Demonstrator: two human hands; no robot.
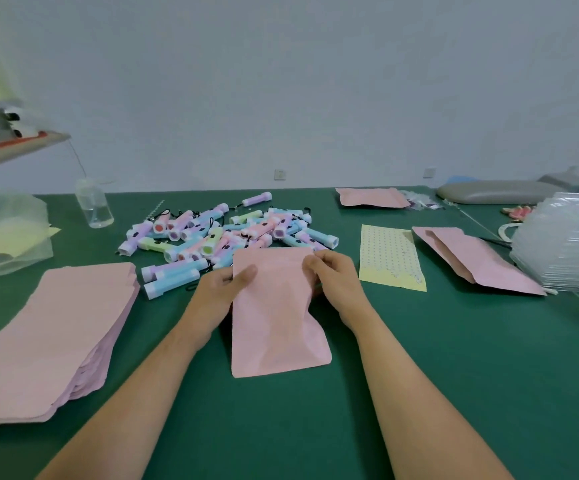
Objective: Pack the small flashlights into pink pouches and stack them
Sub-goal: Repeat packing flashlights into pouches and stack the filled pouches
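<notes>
My feed is evenly, softly lit. A faint shadow lies on the dark green table top (419,375) beside the pink paper pouch (274,323). The stack of clear plastic sleeves (565,247) glints white. Edges bow; the grey shelf (21,147) is blurred.

both hands (224,289) (336,284) hold one pink pouch (274,320).

One head-worn wide-angle view, forward and down, close over the green table (523,375)
</notes>
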